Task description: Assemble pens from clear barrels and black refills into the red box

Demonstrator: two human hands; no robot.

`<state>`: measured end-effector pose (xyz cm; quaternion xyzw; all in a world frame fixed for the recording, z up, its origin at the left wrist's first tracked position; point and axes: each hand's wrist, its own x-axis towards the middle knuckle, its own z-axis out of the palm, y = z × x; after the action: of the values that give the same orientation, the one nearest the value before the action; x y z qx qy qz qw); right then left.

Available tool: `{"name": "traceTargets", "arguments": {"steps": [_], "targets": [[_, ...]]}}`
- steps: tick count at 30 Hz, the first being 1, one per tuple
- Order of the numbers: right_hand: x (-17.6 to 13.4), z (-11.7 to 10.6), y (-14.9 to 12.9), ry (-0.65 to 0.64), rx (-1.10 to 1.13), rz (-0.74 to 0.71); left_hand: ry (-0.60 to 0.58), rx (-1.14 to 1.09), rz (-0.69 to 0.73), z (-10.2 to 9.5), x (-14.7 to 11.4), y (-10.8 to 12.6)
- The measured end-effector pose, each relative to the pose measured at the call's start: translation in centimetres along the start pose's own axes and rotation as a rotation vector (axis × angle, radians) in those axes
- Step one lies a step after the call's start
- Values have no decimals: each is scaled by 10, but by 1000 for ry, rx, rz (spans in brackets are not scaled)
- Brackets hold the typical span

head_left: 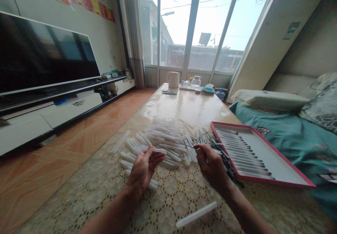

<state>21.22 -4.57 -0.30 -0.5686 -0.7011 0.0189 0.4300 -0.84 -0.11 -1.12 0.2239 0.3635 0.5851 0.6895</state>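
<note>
My left hand [143, 167] is closed, thumb against fingers, around a translucent white plastic tube [157, 151] that points right. My right hand [212, 167] pinches a thin dark stick [187, 145] whose tip points left towards the tube, with a gap between them. Under and beyond my hands lies a loose pile of similar white tubes [168, 135]. A heap of thin dark sticks [226, 158] lies beside my right hand, partly hidden by it. One thicker white tube [197, 214] lies apart near the front.
On the right stands a shallow pink-edged tray [284, 164] with a row of dark-ended tubes [244, 153]. A patterned cloth [171, 188] covers the table. A beige pitcher [173, 79] and a glass jug [195, 82] stand at the far end. A teal-covered sofa [279, 128] borders the right side.
</note>
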Motion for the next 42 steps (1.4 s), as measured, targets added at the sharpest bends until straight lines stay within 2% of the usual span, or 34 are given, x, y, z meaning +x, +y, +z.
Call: {"name": "traceTargets", "arguments": {"steps": [4, 10, 23, 29, 35, 42], "targets": [[-10, 6, -18, 32, 138, -49, 54, -20, 0, 1, 0, 4], [-12, 7, -31, 47, 192, -60, 72, -26, -25, 3, 1, 4], [-12, 7, -33, 27, 211, -55, 43, -43, -47, 3, 0, 5], [-12, 8, -32, 25, 217, -73, 10, 16, -29, 3, -2, 2], [-13, 8, -33, 10, 257, -16, -30, 25, -1, 3, -5, 1], [-12, 7, -30, -99, 390, 36, -80, 31, 58, 2, -6, 2]]}}
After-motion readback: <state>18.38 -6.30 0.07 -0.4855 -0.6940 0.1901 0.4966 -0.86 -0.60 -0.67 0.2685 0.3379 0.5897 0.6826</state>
